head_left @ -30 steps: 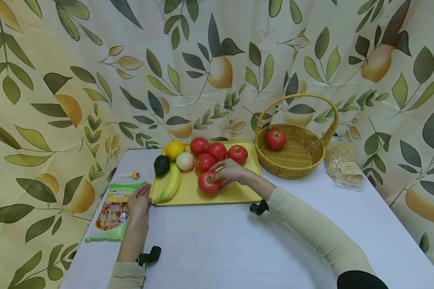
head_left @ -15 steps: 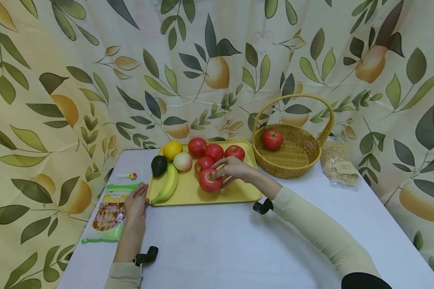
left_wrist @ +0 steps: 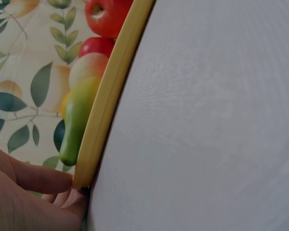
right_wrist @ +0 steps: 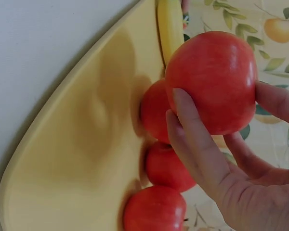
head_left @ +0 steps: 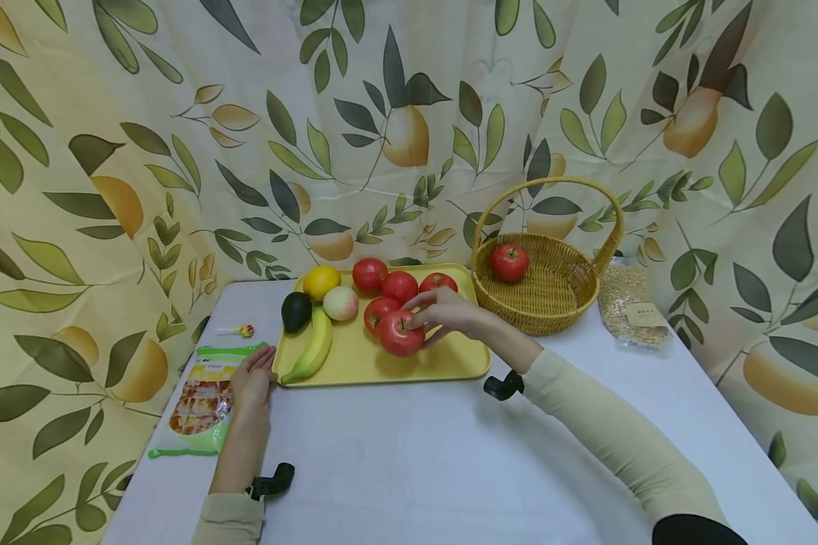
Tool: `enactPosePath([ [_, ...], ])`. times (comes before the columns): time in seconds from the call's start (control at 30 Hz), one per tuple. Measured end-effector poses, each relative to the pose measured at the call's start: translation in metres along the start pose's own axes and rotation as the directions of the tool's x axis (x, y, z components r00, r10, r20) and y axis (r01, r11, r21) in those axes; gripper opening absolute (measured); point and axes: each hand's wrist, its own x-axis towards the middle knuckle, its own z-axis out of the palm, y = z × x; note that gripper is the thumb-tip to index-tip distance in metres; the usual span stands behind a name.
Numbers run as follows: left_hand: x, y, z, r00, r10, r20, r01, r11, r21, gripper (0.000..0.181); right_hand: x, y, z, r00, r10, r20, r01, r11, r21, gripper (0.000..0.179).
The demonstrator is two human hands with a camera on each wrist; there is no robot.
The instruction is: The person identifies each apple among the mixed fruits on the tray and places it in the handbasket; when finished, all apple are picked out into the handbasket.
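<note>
My right hand (head_left: 453, 314) pinches a red apple (head_left: 399, 334), thumb on one side and fingers round the other. The right wrist view shows this apple (right_wrist: 209, 79) raised over the yellow tray (head_left: 450, 365). Behind it on the tray lie several more red apples (head_left: 369, 275). To their left are a peach (head_left: 341, 303), a lemon (head_left: 322, 283), an avocado (head_left: 296, 312) and a banana (head_left: 312, 350). My left hand (head_left: 251, 382) rests against the tray's front left corner. In the left wrist view its fingertips are right at the tray's end (left_wrist: 84, 175).
A wicker basket (head_left: 528, 324) with a tall handle stands right of the tray, one red apple (head_left: 509, 263) inside. Beyond it lies a bag of grains (head_left: 630, 306). A green-and-white food package (head_left: 201, 409) and a lollipop (head_left: 247, 331) lie at the left. A patterned curtain hangs behind.
My right hand has lifted the apple a little off the tray and moved it slightly right. The left hand stays at the tray's corner. The head view has turned slightly right.
</note>
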Motion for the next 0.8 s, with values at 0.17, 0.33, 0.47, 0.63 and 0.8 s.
enactPosePath([
  [0.17,0.001,-0.001,0.001,1.000,0.001,0.000,-0.001,1.000,-0.004,0.077,-0.006,-0.007,-0.004,1.000,0.010,0.013,-0.010,1.000,0.000,0.048],
  [0.33,0.001,0.000,0.001,1.000,0.000,0.003,0.000,1.000,-0.012,0.078,-0.009,-0.010,-0.010,1.000,0.006,0.012,-0.006,1.000,-0.003,0.045],
  [0.47,0.001,0.000,0.000,1.000,0.001,0.001,-0.001,1.000,-0.016,0.078,-0.011,-0.010,-0.016,1.000,0.001,-0.001,-0.001,1.000,-0.006,0.045],
  [0.63,0.001,-0.001,-0.001,1.000,0.029,0.011,-0.029,0.999,-0.027,0.079,-0.014,-0.011,-0.022,1.000,-0.004,-0.005,0.004,1.000,-0.003,0.049],
  [0.8,0.000,0.000,-0.001,1.000,0.010,0.002,-0.010,1.000,-0.020,0.079,-0.020,-0.018,-0.028,1.000,0.005,-0.017,-0.005,1.000,-0.024,0.049],
])
